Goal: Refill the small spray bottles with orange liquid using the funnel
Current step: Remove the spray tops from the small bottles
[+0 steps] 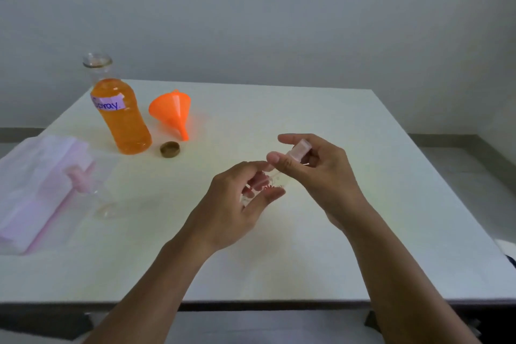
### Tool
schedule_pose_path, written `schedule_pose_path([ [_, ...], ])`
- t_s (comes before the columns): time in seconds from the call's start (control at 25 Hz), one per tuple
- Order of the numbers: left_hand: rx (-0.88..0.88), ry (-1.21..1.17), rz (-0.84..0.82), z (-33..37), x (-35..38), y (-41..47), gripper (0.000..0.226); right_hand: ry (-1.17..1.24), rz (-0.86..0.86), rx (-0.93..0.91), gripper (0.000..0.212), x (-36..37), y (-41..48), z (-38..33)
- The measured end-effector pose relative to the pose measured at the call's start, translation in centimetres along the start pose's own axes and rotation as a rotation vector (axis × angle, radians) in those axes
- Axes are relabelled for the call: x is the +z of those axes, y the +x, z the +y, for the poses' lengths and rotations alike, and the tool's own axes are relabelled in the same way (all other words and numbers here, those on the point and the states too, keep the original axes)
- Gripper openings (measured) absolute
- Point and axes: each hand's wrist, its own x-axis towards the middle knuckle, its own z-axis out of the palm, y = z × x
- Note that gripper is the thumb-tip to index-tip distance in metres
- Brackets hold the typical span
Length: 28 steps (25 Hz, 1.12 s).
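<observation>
I get one view only — the head camera, wide-angle, looks forward and down on the table (321, 120) from near.

On one white table (349, 218): one large bottle of orange liquid (125, 123) (labelled "Spray"), one orange funnel (173, 109), one loose brown cap (170, 149), one pink pouch (33, 193). Two small spray bottles: held spray bottle (301, 149), lying spray bottle (81, 179). Two hands: left hand (237, 204), right hand (324, 173).

left grip (237, 204), right grip (321, 170) holding spray bottle (300, 151)
</observation>
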Motion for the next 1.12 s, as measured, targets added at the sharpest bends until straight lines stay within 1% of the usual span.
schedule_pose_path([
  [0.12,-0.001,-0.01,0.002,-0.2,0.4,0.7,0.043,0.013,-0.042,0.067,0.048,-2.6,0.6,1.3],
  [0.24,-0.005,0.036,-0.003,-0.8,0.5,1.2,0.044,0.089,-0.064,0.087,0.047,-4.4,0.4,1.8],
  [0.32,-0.004,0.075,-0.008,-0.8,0.6,1.2,0.046,0.128,-0.109,0.096,0.044,-4.1,0.2,1.2],
  [0.4,0.007,0.114,-0.005,-0.8,0.7,1.2,0.048,0.007,-0.103,0.078,0.039,-2.9,0.1,0.7],
  [0.52,0.002,0.166,-0.016,-1.0,0.8,1.0,0.05,-0.265,-0.039,0.021,0.035,-1.7,0.1,1.0],
  [0.6,-0.017,0.182,-0.028,-1.2,0.6,0.8,0.051,-0.288,-0.079,0.004,0.019,-2.2,0.2,1.4],
  [0.64,-0.023,0.181,-0.035,-1.3,0.5,0.7,0.052,-0.252,-0.142,0.001,0.011,-2.7,0.2,1.5],
  [0.68,-0.027,0.178,-0.042,-1.3,0.5,0.6,0.053,-0.225,-0.213,-0.007,0.021,-3.1,0.3,1.5],
  [0.76,-0.035,0.192,-0.053,-1.2,0.3,0.5,0.055,-0.222,-0.325,-0.019,0.052,-3.6,0.1,1.2],
  [0.8,-0.032,0.208,-0.058,-1.1,0.2,0.4,0.055,-0.266,-0.319,0.002,0.061,-3.4,0.0,1.0],
  [0.84,-0.022,0.224,-0.059,-1.0,0.2,0.4,0.054,-0.319,-0.281,0.029,0.063,-3.1,-0.1,0.9],
  [0.96,-0.01,0.244,-0.06,-0.8,0.2,0.2,0.052,-0.446,-0.103,0.084,0.047,-2.3,-0.1,0.7],
  [1.04,-0.01,0.246,-0.075,-0.9,0.2,0.2,0.055,-0.422,-0.098,0.073,0.031,-2.3,-0.2,0.7],
  [1.12,-0.02,0.233,-0.088,-1.0,0.0,0.3,0.056,-0.402,-0.147,0.021,0.005,-3.0,-0.4,0.4],
])
